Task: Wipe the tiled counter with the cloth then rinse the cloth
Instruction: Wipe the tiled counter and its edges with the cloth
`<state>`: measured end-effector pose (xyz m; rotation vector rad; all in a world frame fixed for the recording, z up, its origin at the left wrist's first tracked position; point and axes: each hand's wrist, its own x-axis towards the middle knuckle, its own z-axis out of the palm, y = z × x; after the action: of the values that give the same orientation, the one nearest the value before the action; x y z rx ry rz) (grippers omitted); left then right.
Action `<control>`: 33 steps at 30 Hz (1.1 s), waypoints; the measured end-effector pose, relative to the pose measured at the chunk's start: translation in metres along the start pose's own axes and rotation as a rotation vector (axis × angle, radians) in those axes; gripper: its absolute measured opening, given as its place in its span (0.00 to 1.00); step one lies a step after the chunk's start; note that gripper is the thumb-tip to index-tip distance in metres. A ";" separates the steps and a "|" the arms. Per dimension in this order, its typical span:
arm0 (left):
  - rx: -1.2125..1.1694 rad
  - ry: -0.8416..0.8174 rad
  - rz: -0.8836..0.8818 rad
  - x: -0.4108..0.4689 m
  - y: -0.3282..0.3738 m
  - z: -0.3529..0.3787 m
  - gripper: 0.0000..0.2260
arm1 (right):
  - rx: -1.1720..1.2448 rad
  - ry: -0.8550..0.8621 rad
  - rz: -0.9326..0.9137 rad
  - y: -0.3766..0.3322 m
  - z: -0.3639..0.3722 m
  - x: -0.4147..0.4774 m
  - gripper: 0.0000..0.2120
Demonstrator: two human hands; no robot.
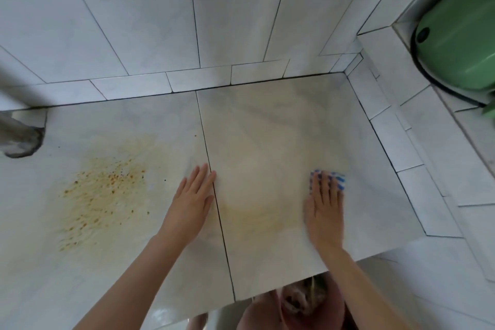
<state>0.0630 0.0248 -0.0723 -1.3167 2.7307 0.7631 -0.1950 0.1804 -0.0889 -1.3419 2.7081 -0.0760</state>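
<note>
Soft, floppy cloth (pixel 338 179) pressed flat under right hand (pixel 325 209), fingers straight. Left hand (pixel 191 202) flat on tiled counter (pixel 267 128), holding nothing. Bunch up to rinse.

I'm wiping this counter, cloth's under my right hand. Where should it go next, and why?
Probably slide the cloth left under your right hand, past your flat left hand, onto the orange speckled stain: that patch looks dirtiest and the cloth lies far from it.

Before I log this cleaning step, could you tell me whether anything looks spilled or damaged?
Yes: an orange-brown speckled stain covers the tiled counter left of the left hand, apart from the blue checked cloth under the right hand. It looks unwiped.
</note>
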 end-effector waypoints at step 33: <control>0.005 0.050 0.022 -0.004 -0.004 0.007 0.25 | 0.170 -0.123 -0.508 -0.107 0.020 -0.119 0.23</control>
<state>0.0668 0.0286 -0.0795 -1.3251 2.7880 0.7346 -0.0363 0.2106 -0.0883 -1.8686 2.1461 -0.2513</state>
